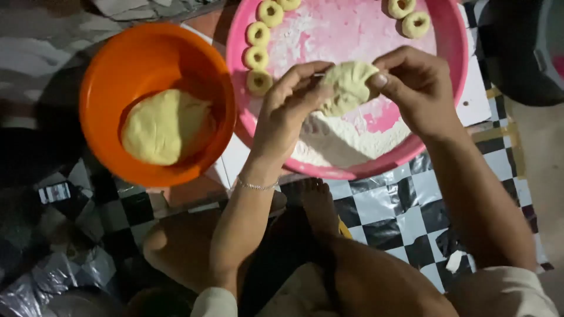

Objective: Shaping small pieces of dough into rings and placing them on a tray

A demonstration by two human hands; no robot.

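Over pink tray (449, 35) — dough piece (348, 87) pinched between left hand (291, 108) and right hand (414, 88).

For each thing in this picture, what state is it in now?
Left hand: pinching the flat dough piece.
Right hand: pinching its other edge.
Flat pale dough piece: stretched, held above the tray.
Round pink plastic tray: floured, ring-shaped dough pieces along its rim.
Round orange plastic bowl: holds a dough lump.

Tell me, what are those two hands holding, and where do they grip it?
A flat piece of dough, pinched at opposite edges: left hand on its left rim, right hand on its right rim.
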